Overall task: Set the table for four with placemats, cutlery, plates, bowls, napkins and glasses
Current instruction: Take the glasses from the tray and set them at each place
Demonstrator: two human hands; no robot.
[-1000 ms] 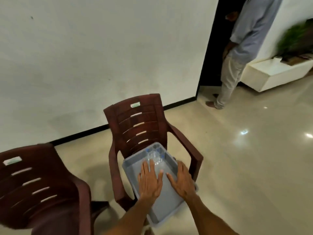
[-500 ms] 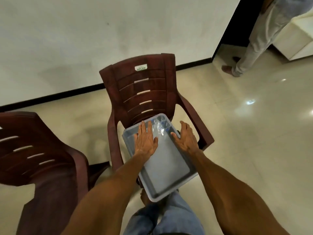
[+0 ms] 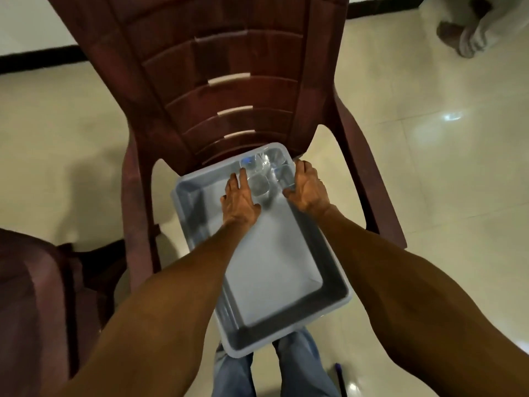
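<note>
A grey plastic tub [image 3: 336, 306] lies on the seat of a maroon plastic chair [image 3: 229, 53], its near end jutting out over my knees. Several clear glasses [image 3: 259, 186] cluster in the tub's far right corner. My left hand [image 3: 237, 199] is inside the tub with straight fingers, fingertips touching the left side of the nearest glass. My right hand [image 3: 307, 187] is at the tub's right wall beside the glasses, fingers curled over the rim and thumb inside. The rest of the tub floor is bare.
A second maroon chair [image 3: 28, 282] stands close at the lower left. Another person's foot [image 3: 458, 38] is on the glossy tiled floor at the upper right. My jeans-clad legs [image 3: 300, 368] are under the tub's near end.
My view has dropped and closed in on the tub. Both hands have slid to its far end, the left up against a glass, the right from the tub floor onto the right rim.
</note>
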